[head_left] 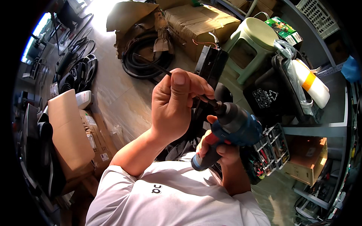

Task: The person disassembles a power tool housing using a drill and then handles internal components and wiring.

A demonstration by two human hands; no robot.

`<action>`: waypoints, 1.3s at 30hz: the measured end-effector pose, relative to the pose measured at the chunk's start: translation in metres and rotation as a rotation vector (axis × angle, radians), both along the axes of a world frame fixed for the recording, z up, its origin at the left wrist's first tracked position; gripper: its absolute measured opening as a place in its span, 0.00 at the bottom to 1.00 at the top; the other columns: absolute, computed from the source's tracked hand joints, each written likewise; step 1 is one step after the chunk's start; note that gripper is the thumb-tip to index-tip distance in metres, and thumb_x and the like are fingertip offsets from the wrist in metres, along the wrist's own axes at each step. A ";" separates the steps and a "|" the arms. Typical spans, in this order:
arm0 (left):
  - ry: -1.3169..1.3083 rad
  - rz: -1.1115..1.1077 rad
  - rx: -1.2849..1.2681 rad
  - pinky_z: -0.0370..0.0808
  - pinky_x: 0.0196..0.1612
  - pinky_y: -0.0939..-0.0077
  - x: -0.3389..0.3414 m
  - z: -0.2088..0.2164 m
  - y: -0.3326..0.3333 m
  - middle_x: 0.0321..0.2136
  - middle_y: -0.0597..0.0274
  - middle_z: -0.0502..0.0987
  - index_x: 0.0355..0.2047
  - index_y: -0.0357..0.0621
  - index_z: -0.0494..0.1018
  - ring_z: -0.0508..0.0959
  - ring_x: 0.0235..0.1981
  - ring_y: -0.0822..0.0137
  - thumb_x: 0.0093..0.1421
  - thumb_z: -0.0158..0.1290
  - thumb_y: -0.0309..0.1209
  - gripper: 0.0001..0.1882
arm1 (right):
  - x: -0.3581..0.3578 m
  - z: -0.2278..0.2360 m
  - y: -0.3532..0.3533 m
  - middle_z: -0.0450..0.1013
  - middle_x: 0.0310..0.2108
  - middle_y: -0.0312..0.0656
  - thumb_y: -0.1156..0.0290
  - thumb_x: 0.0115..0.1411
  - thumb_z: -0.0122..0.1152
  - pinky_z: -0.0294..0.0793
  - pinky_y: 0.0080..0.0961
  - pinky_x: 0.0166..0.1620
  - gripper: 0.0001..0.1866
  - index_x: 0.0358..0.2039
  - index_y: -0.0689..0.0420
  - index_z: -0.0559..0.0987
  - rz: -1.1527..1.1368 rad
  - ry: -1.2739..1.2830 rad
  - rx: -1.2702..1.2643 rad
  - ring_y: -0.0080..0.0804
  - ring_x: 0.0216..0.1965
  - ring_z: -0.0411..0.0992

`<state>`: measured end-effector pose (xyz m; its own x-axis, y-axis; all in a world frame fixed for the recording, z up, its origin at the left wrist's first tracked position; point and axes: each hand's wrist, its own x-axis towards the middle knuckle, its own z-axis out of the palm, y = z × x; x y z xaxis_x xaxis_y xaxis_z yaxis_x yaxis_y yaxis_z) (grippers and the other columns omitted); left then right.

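Note:
My left hand point(171, 103) is closed around a long, thin dark drill bit point(156, 67). One end of the bit sticks out past my thumb, and the other runs toward the chuck of a blue and black cordless drill point(241, 124). Whether the bit is seated in the chuck, I cannot tell. Wrapped round the drill's handle is my right hand point(226, 153), close to my chest. Beyond both hands, a black box-shaped device point(212, 62) has a cable and thin red wires at its top; its lower part is hidden.
A coil of black cable point(141, 71) lies on the floor by a cardboard box point(200, 22). To the right are a green stool point(256, 34), a black bin point(264, 90) and a tool organizer point(273, 148). Cardboard point(71, 128) stands at left, near coiled cords point(81, 75).

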<state>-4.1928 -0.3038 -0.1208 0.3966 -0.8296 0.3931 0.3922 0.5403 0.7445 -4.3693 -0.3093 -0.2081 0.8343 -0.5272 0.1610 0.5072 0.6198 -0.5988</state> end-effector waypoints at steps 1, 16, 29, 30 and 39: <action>0.006 -0.017 -0.004 0.74 0.39 0.73 0.000 -0.002 0.001 0.29 0.54 0.73 0.30 0.39 0.67 0.75 0.31 0.66 0.72 0.35 0.41 0.21 | 0.001 0.001 0.002 0.75 0.30 0.50 0.69 0.51 0.64 0.76 0.39 0.41 0.46 0.68 0.57 0.52 -0.019 -0.007 0.021 0.41 0.32 0.76; 0.070 -0.316 0.196 0.69 0.55 0.71 -0.015 -0.001 0.017 0.49 0.53 0.75 0.51 0.34 0.69 0.73 0.50 0.69 0.68 0.49 0.37 0.19 | 0.012 0.005 0.017 0.73 0.37 0.41 0.69 0.55 0.63 0.77 0.30 0.40 0.15 0.42 0.61 0.76 -0.194 0.046 -0.114 0.31 0.35 0.75; 0.039 -0.530 0.213 0.70 0.51 0.74 -0.018 -0.008 0.004 0.55 0.46 0.71 0.47 0.39 0.63 0.74 0.47 0.73 0.66 0.52 0.34 0.15 | 0.034 0.004 0.025 0.72 0.27 0.43 0.56 0.51 0.62 0.76 0.33 0.34 0.24 0.42 0.59 0.70 -0.077 -0.169 0.126 0.36 0.29 0.75; 0.032 -0.548 0.170 0.70 0.52 0.73 -0.020 -0.017 -0.003 0.57 0.43 0.69 0.46 0.40 0.61 0.73 0.48 0.72 0.67 0.51 0.34 0.14 | 0.032 0.003 0.020 0.72 0.26 0.43 0.53 0.52 0.62 0.76 0.34 0.34 0.25 0.42 0.59 0.70 -0.007 -0.201 0.165 0.37 0.28 0.75; -0.381 -0.316 0.291 0.66 0.51 0.77 -0.056 -0.076 -0.045 0.42 0.51 0.76 0.35 0.43 0.57 0.71 0.43 0.73 0.67 0.51 0.31 0.12 | -0.005 -0.050 0.010 0.76 0.36 0.53 0.31 0.55 0.50 0.79 0.40 0.42 0.42 0.48 0.62 0.71 -0.027 0.217 0.506 0.46 0.37 0.78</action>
<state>-4.2488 -0.3487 -0.1967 -0.0132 -0.9803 0.1970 0.1763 0.1916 0.9655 -4.3743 -0.2994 -0.2584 0.8049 -0.5161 -0.2928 0.4251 0.8458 -0.3222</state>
